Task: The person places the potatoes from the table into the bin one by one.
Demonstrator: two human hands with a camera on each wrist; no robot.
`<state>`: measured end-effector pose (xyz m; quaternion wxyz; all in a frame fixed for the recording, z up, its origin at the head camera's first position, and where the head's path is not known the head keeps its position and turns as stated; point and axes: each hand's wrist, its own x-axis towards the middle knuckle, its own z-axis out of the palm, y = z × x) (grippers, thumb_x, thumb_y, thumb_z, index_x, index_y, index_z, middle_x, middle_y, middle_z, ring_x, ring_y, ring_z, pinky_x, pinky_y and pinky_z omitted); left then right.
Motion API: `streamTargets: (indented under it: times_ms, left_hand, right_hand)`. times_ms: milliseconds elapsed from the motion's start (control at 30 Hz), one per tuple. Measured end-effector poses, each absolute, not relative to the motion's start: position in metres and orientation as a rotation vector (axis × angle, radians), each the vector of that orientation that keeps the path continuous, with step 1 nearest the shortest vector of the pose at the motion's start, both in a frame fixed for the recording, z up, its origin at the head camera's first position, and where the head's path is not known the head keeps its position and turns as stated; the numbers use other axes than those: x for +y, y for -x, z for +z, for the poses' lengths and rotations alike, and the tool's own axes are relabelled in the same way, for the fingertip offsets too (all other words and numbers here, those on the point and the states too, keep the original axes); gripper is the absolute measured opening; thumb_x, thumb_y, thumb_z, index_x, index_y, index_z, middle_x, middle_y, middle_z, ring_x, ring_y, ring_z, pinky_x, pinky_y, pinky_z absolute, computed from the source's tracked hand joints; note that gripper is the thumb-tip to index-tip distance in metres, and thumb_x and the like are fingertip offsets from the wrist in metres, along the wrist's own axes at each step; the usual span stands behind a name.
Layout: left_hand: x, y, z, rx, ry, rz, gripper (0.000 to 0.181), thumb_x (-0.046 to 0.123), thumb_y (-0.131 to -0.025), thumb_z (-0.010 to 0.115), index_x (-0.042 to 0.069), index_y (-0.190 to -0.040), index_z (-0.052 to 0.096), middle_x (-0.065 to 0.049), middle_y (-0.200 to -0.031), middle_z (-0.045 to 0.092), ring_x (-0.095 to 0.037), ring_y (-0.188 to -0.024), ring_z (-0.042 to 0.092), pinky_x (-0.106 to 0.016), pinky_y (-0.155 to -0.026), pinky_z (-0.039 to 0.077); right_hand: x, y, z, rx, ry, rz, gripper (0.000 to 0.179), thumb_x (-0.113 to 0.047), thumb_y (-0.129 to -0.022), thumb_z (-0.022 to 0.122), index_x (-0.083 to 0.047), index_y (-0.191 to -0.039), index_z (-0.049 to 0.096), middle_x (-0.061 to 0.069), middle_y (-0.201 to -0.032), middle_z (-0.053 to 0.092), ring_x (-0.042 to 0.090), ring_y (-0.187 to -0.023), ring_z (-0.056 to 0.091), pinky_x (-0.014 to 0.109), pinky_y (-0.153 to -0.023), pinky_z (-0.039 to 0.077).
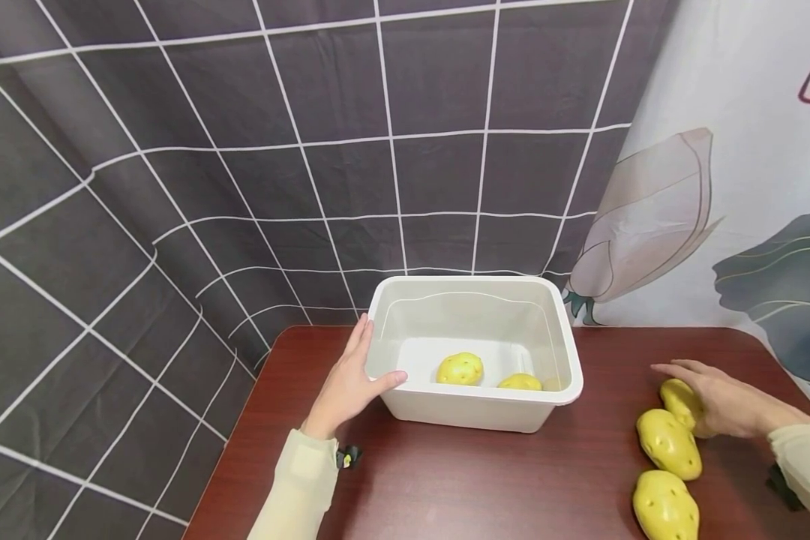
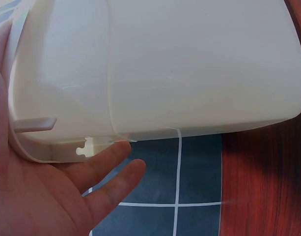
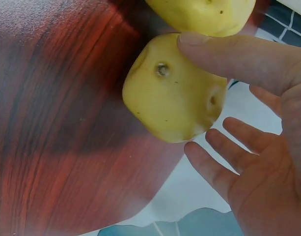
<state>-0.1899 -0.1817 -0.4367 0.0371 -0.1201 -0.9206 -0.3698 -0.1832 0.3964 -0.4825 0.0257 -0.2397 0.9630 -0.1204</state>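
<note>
A white plastic bin [image 1: 462, 411] stands on the table, with two yellow potatoes inside: one potato [image 1: 460, 369] near the middle, another potato [image 1: 520, 382] partly hidden by the front rim. My left hand [image 1: 351, 386] rests at the bin's left front corner, thumb over the rim, fingers extended along the outside. On the right, my right hand [image 1: 729, 401] is spread around the farthest potato [image 3: 172, 93] of a row, thumb against it, fingers loose beside it. Nearer lie a second potato [image 1: 668, 444] and a third potato [image 1: 666, 506].
The reddish-brown wooden table [image 1: 499, 487] carries everything. Behind and to the left hangs a dark curtain [image 1: 439, 180] with a white grid. A pale curtain [image 1: 736, 90] with plant motifs hangs at the back right.
</note>
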Motion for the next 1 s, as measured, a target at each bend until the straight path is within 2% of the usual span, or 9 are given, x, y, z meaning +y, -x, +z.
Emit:
streamTargets:
  times_ms: [133,300,433,600,700,1000]
  left_hand:
    - [-0.182,0.19,-0.437,-2.828,0.365,-1.136,0.109,0.063,-0.081,0.074,0.014,-0.162,0.018,0.01,-0.168,0.009,-0.023,-0.148,0.029,-0.05,-0.115,0.032]
    - [-0.181,0.19,-0.437,-2.828,0.365,-1.141,0.109,0.063,-0.081,0.074,0.014,-0.162,0.018,0.007,-0.168,0.009,-0.023,-0.148,0.029,-0.05,-0.115,0.032]
    - [-0.181,0.19,-0.437,-2.83,0.365,-1.146,0.11,0.063,-0.081,0.074,0.013,-0.162,0.018,0.004,-0.169,0.01,-0.023,-0.149,0.029,-0.051,-0.115,0.032]
    - [-0.182,0.19,-0.436,-2.834,0.351,-1.145,0.11,0.063,-0.081,0.074,0.015,-0.162,0.018,0.01,-0.168,0.008,-0.022,-0.149,0.028,-0.05,-0.115,0.031]
    - [-0.182,0.19,-0.436,-2.83,0.35,-1.148,0.11,0.063,-0.081,0.074,0.015,-0.162,0.018,0.011,-0.168,0.008,-0.022,-0.148,0.028,-0.05,-0.115,0.032]
    - [-0.182,0.19,-0.436,-2.826,0.358,-1.153,0.11,0.063,-0.081,0.075,0.015,-0.162,0.018,0.011,-0.168,0.008,-0.023,-0.148,0.029,-0.05,-0.115,0.032]
  right_hand:
    - [0.397,0.183,-0.485,2.941,0.698,-0.402,0.1,-0.013,-0.042,0.095,0.003,-0.131,0.053,0.036,-0.131,0.048,0.054,-0.114,0.05,0.064,-0.083,0.049]
    - [0.402,0.18,-0.492,2.941,0.726,-0.42,0.099,-0.013,-0.037,0.094,0.004,-0.127,0.056,0.035,-0.129,0.05,0.054,-0.113,0.051,0.065,-0.082,0.049]
    - [0.407,0.179,-0.497,2.945,0.75,-0.417,0.101,-0.014,-0.034,0.093,0.005,-0.126,0.057,0.032,-0.127,0.053,0.051,-0.111,0.053,0.059,-0.08,0.051]
    - [0.41,0.179,-0.501,2.94,0.742,-0.373,0.106,-0.018,-0.034,0.094,0.004,-0.13,0.055,0.023,-0.126,0.056,0.038,-0.109,0.054,0.038,-0.079,0.051]
    - [0.409,0.178,-0.502,2.957,0.743,-0.362,0.107,-0.02,-0.033,0.094,0.002,-0.13,0.055,0.019,-0.125,0.057,0.033,-0.106,0.053,0.031,-0.078,0.05]
    - [0.404,0.182,-0.494,2.899,0.648,-0.38,0.105,-0.011,-0.036,0.093,0.008,-0.131,0.052,0.025,-0.121,0.056,0.037,-0.105,0.055,0.034,-0.076,0.051]
